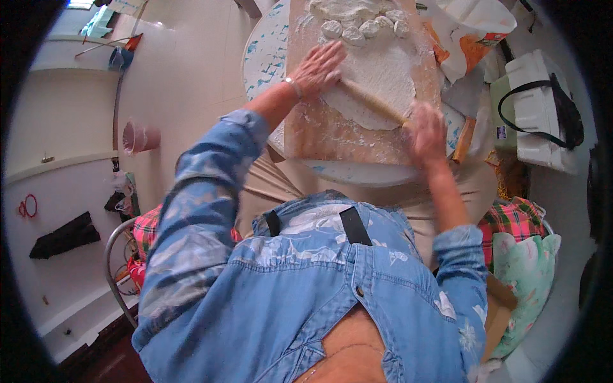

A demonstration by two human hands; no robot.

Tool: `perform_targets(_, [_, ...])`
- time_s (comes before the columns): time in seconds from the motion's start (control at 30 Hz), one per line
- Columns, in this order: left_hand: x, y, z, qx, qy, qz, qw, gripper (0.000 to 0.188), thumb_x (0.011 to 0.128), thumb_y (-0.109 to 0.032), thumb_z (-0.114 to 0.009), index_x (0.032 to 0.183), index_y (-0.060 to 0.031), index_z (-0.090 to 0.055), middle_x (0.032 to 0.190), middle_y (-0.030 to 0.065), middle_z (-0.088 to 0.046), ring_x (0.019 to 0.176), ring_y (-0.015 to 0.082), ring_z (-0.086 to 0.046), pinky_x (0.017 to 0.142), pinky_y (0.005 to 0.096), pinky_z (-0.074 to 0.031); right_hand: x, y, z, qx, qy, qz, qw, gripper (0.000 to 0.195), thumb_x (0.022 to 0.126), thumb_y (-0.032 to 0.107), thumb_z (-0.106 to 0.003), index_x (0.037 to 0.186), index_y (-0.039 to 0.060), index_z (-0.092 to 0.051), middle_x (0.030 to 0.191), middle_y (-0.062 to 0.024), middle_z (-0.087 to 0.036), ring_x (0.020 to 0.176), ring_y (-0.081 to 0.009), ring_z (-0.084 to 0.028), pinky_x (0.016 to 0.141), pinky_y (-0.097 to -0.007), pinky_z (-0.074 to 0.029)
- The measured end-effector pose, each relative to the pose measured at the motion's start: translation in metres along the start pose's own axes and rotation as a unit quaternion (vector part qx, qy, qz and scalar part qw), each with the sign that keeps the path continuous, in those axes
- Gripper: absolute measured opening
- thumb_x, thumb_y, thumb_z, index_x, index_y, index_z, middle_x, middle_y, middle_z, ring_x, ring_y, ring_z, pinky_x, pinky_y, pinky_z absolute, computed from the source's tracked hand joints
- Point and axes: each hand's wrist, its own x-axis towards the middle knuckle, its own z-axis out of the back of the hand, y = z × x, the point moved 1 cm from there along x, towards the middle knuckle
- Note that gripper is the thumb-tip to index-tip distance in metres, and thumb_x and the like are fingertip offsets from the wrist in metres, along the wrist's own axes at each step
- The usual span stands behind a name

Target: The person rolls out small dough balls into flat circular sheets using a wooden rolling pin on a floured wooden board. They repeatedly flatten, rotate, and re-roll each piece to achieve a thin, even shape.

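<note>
A wooden rolling pin lies slantwise across a thin sheet of floured dough. My left hand is over the pin's far left end, fingers stretched forward and palm down on it. At the near right end, my right hand is on the pin, blurred by motion. Under the dough is a flour-dusted wooden board. Several round, flattened dough pieces sit beyond the sheet, beside a heap of flour at the board's far end.
The board rests on a round white table with blue marks. To the right are a white and orange bag and a white foam box with a black strap. A pink bucket is on the floor at left.
</note>
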Motion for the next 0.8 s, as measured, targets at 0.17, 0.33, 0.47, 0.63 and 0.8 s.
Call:
perform_targets(0.17, [-0.050, -0.016, 0.007, -0.030, 0.050, 0.023, 0.998, 0.054, 0.097, -0.035, -0.039, 0.143, -0.0065, -0.038, 0.152, 0.0143, -0.029, 0.144, 0.0283, -0.019, 0.117, 0.0444, -0.013, -0.033, 0.024, 0.007, 0.037, 0.095, 0.018, 0.995, 0.061, 0.085, 0.037, -0.061, 0.137, 0.0088, -0.045, 0.145, -0.0163, -0.038, 0.136, -0.0359, -0.032, 0.113, -0.0513, -0.021])
perform_targets(0.33, [-0.029, -0.019, 0.013, 0.014, 0.072, 0.070, 0.995, 0.058, 0.096, -0.038, -0.040, 0.144, -0.0065, -0.034, 0.154, 0.0138, -0.024, 0.144, 0.0289, -0.019, 0.117, 0.0437, -0.014, -0.024, 0.015, -0.009, -0.066, 0.063, 0.036, 0.995, 0.070, 0.087, 0.043, -0.058, 0.145, 0.0115, -0.036, 0.151, -0.0123, -0.032, 0.140, -0.0351, -0.026, 0.115, -0.0537, -0.014])
perform_targets(0.47, [-0.040, -0.022, 0.003, 0.005, 0.035, 0.061, 0.997, 0.062, 0.094, -0.040, -0.047, 0.144, -0.0059, -0.035, 0.153, 0.0152, -0.028, 0.143, 0.0295, -0.021, 0.116, 0.0436, -0.015, -0.013, 0.000, -0.008, -0.027, 0.061, 0.011, 0.998, 0.071, 0.088, 0.046, -0.055, 0.146, 0.0125, -0.034, 0.152, -0.0114, -0.031, 0.142, -0.0342, -0.023, 0.114, -0.0553, -0.013])
perform_targets(0.63, [-0.072, -0.043, 0.029, -0.024, 0.080, 0.058, 0.995, 0.060, 0.094, -0.035, -0.047, 0.141, -0.0003, -0.036, 0.152, 0.0191, -0.028, 0.143, 0.0328, -0.022, 0.116, 0.0438, -0.017, -0.043, 0.041, 0.001, -0.002, 0.082, 0.070, 0.994, 0.078, 0.082, 0.057, -0.056, 0.146, 0.0168, -0.037, 0.150, -0.0123, -0.033, 0.141, -0.0330, -0.024, 0.113, -0.0577, -0.012])
perform_targets(0.8, [-0.045, -0.027, 0.016, 0.025, 0.031, 0.099, 0.994, 0.064, 0.094, -0.043, -0.043, 0.144, -0.0036, -0.033, 0.152, 0.0155, -0.029, 0.143, 0.0295, -0.020, 0.117, 0.0436, -0.014, 0.002, 0.028, 0.000, -0.100, 0.044, 0.035, 0.993, 0.060, 0.085, 0.045, -0.058, 0.133, 0.0107, -0.049, 0.143, -0.0136, -0.042, 0.138, -0.0350, -0.030, 0.111, -0.0545, -0.023])
